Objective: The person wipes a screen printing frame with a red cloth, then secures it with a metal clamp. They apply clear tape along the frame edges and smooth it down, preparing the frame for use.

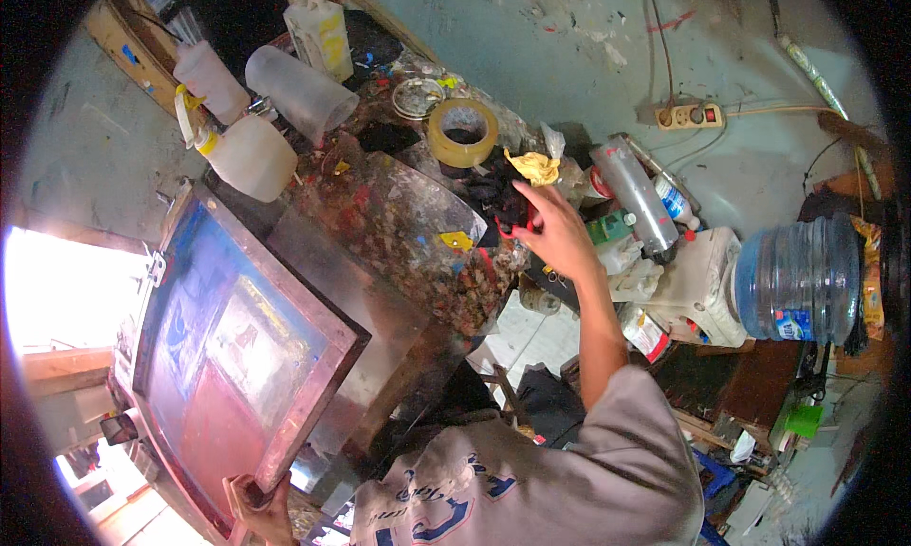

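Observation:
A tilted screen-printing frame [313, 375], its mesh stained blue and pink, stands at the left. My left hand [266, 516] has its fingers curled around the frame's lower corner. Over the cluttered worktable [399, 271], my right hand [562, 238] reaches forward with thumb and forefinger apart. Close by its fingertips lie a crumpled black cloth [503, 190] and a small red thing [506, 230], whose kind I cannot make out. A roll of tape [462, 131] and a crumpled yellow piece [533, 167] sit just beyond the hand.
White jugs [249, 157] and a translucent cylinder [302, 92] stand at the far left. On the right are a clear cylinder [634, 195], a white jerrycan [697, 285] and a large blue water bottle [799, 280]. A power strip [690, 116] hangs on the wall.

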{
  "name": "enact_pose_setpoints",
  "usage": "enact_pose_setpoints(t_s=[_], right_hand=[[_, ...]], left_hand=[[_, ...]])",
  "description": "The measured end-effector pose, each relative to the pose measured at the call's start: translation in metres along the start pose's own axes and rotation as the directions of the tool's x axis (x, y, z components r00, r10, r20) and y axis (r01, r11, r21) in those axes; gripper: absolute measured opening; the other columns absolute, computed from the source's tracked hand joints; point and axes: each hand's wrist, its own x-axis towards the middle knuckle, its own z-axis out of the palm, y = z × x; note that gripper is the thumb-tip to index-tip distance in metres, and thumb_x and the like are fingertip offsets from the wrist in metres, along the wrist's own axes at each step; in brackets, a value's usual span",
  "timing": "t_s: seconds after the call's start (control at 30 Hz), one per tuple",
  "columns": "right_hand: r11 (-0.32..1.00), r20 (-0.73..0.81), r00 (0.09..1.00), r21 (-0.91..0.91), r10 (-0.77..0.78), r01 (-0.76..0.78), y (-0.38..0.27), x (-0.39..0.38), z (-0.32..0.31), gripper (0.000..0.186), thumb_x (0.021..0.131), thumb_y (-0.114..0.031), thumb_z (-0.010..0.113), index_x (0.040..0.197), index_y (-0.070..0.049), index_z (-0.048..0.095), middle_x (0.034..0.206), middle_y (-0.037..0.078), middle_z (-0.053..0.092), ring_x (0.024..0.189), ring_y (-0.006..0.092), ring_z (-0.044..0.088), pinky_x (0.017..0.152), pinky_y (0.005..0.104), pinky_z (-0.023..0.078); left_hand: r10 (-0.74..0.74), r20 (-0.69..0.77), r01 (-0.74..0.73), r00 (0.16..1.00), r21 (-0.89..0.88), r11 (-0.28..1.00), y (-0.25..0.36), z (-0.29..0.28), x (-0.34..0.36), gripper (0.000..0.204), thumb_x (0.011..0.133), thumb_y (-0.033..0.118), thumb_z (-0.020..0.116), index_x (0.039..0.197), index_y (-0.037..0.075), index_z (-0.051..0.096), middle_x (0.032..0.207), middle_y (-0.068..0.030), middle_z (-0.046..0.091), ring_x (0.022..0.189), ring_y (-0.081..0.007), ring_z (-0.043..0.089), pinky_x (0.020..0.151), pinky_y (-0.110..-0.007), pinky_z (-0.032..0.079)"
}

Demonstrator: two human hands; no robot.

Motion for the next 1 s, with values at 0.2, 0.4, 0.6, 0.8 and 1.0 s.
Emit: enact_pose_setpoints(t_s=[0.2, 0.4, 0.6, 0.8, 1.0], right_hand=[[0.892, 0.258, 0.965, -0.447, 0.053, 0.071, -0.018, 0.059, 0.02, 0.081, 0.074, -0.027, 0.085, 0.147, -0.029, 0.051, 0.131, 0.018, 0.054, 0.116, 0.0358, 0.061, 0.097, 0.0472, 0.051], [0.924, 0.134, 0.982, -0.34, -0.137, 0.175, 0.007, 0.063, 0.046, 0.032, 0.085, -0.017, 0.075, 0.111, 0.001, 0.071, 0.107, 0.017, 0.066, 0.108, 0.0363, 0.064, 0.092, 0.0437, 0.052], [0.959, -0.126, 0.954, -0.117, -0.272, 0.258, -0.001, 0.038, 0.034, 0.032, 0.083, -0.015, 0.073, 0.109, 0.002, 0.069, 0.113, 0.017, 0.068, 0.102, 0.0371, 0.067, 0.089, 0.0429, 0.054], [0.952, -0.37, 0.89, 0.045, -0.266, 0.303, -0.026, 0.033, -0.009, 0.029, 0.074, -0.007, 0.081, 0.098, 0.004, 0.069, 0.097, 0.017, 0.072, 0.085, 0.0311, 0.071, 0.076, 0.0359, 0.055], [0.975, -0.377, 0.917, 0.116, -0.132, 0.188, -0.042, 0.025, -0.032, 0.02, 0.076, -0.005, 0.081, 0.092, 0.001, 0.069, 0.08, 0.008, 0.071, 0.068, 0.0142, 0.063, 0.065, 0.0306, 0.051]], left_hand=[[-0.031, -0.035, 0.034, 0.999, 0.076, 0.997, 0.004, 0.009, -0.006, 0.048, 0.059, 0.006, 0.094, 0.086, 0.001, 0.055, 0.086, -0.0046, 0.041, 0.074, -0.0185, 0.042, 0.06, -0.031, 0.035], [-0.015, -0.07, 0.021, 0.997, 0.079, 0.997, 0.006, 0.012, -0.004, 0.049, 0.058, 0.008, 0.094, 0.087, 0.002, 0.055, 0.085, -0.0049, 0.042, 0.073, -0.0185, 0.044, 0.059, -0.031, 0.035], [0.009, -0.045, -0.005, 0.999, 0.078, 0.997, 0.012, 0.009, -0.001, 0.05, 0.056, 0.007, 0.093, 0.087, 0.003, 0.055, 0.084, -0.005, 0.043, 0.071, -0.0194, 0.044, 0.058, -0.031, 0.035], [-0.042, -0.001, 0.042, 0.999, 0.097, 0.994, 0.017, 0.009, 0.001, 0.051, 0.054, 0.007, 0.093, 0.086, 0.003, 0.054, 0.083, -0.0076, 0.045, 0.069, -0.0218, 0.045, 0.058, -0.034, 0.036], [0.071, -0.048, -0.064, 0.996, 0.147, 0.987, 0.014, 0.014, 0.001, 0.052, 0.052, 0.006, 0.093, 0.087, 0.005, 0.054, 0.082, -0.009, 0.048, 0.068, -0.0265, 0.048, 0.058, -0.038, 0.039]])
